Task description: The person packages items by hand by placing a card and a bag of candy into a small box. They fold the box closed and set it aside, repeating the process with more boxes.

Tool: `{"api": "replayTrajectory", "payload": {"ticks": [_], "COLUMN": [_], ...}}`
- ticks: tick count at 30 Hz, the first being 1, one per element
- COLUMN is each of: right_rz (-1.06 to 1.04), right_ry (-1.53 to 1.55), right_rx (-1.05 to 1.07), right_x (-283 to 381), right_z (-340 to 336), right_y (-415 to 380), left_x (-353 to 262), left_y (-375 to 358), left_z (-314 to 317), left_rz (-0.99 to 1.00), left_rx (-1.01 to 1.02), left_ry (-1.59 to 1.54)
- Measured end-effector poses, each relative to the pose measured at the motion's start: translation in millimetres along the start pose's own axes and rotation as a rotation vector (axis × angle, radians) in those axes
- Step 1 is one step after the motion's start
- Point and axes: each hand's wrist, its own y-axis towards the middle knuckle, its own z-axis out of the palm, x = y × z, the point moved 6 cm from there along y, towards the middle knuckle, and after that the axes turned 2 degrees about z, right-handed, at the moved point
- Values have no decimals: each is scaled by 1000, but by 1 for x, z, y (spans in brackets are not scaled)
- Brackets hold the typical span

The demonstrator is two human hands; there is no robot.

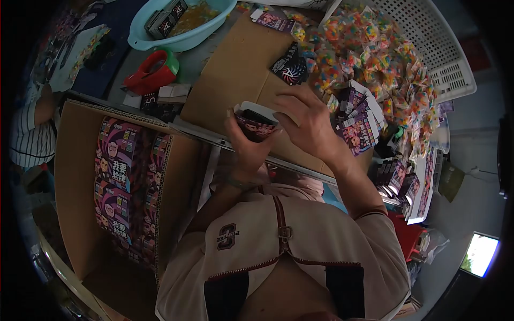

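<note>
My left hand [247,150] is wrapped round a small purple printed card box [257,128], its white end flap raised and a dark packet showing in the mouth. Just right of that opening is my right hand [310,120], fingers bent and apart, with nothing visible between them. Beyond it a black pack with a firework-like print [292,67] lies on the brown cardboard sheet [227,69]. By my right wrist, several purple flat boxes [358,125] lie fanned out, next to a large heap of small clear packets with colourful contents [369,53].
On my left, a big open carton [72,187] holds rows of purple printed boxes [115,198]. A red tape dispenser [144,75] and a light blue basin [184,37] stand beyond it. A white perforated basket [455,69] lies behind the heap. A person's striped sleeve [32,134] shows far left.
</note>
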Motion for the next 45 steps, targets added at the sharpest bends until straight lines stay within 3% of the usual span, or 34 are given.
{"api": "replayTrajectory", "payload": {"ticks": [6,8,9,12,14,15,17,21,23,24,26,27,29,32,33,35,36,38,42,44,45], "right_rz": [306,477,483,440,180,188,249,431,524,535,229,233,29,-18,-11,133,138,368,442,215,219], "right_ry": [116,300,303,325,175,181,340,395,488,489,385,388,202,184,188,244,243,460,626,390,389], "right_rx": [-221,-260,-266,-303,-204,-210,50,-33,-59,-63,-63,-66,-91,-132,-133,43,40,171,110,-102,-105], "right_x": [-18,-32,-33,-38,-32,-33,-36,-37,-42,-44,-31,-31,-19,-11,-10,-19,-19,-30,-39,-29,-27], "right_z": [32,49,49,42,30,25,36,41,43,41,32,32,28,20,18,25,20,25,38,28,28], "right_y": [-64,-84,-84,-77,-63,-62,-62,-75,-78,-79,-67,-67,-67,-59,-59,-57,-53,-47,-56,-62,-65], "left_x": [6,-17,-17,-20,-23,-29,-36,-36,-24,-24,-30,-31,-34,-38,-38,-47,-49,-59,-39,-35,-37], "left_y": [-5,3,6,21,34,38,47,45,39,39,44,48,50,52,50,51,51,53,50,49,49], "left_z": [7,6,1,-28,-42,-44,-46,-47,-46,-46,-46,-48,-43,-39,-38,-38,-35,-34,-39,-39,-39], "left_rz": [-135,102,103,250,367,367,292,172,-197,-203,-66,-68,-120,-98,-104,119,118,233,34,-16,-16], "left_rx": [3,100,109,163,280,291,306,376,291,301,407,411,565,616,621,546,551,517,527,519,524], "left_ry": [-95,52,56,94,119,124,16,-55,-320,-319,-176,-173,-274,-204,-201,-17,-18,104,32,-36,-36]}}
